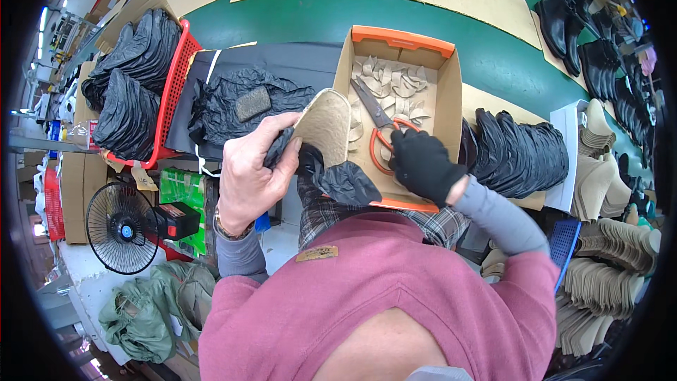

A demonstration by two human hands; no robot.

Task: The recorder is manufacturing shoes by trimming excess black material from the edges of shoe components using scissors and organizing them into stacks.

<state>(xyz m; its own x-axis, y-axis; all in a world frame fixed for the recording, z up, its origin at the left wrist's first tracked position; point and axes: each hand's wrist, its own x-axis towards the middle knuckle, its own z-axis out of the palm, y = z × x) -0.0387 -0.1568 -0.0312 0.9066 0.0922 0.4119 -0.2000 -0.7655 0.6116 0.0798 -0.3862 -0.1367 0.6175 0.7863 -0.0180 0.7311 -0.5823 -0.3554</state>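
Note:
My left hand, bare, grips a beige felt insole wrapped at its lower end in black material. My right hand, in a black glove, rests on the orange handles of a pair of scissors lying inside a cardboard box with an orange rim. Beige offcuts cover the far end of the box floor. The two hands are a short way apart, the insole between them.
A red basket of black pieces stands at the left, with loose black sheets beside it. Stacked black pieces lie right of the box. Beige insoles pile at the right. A small fan sits lower left.

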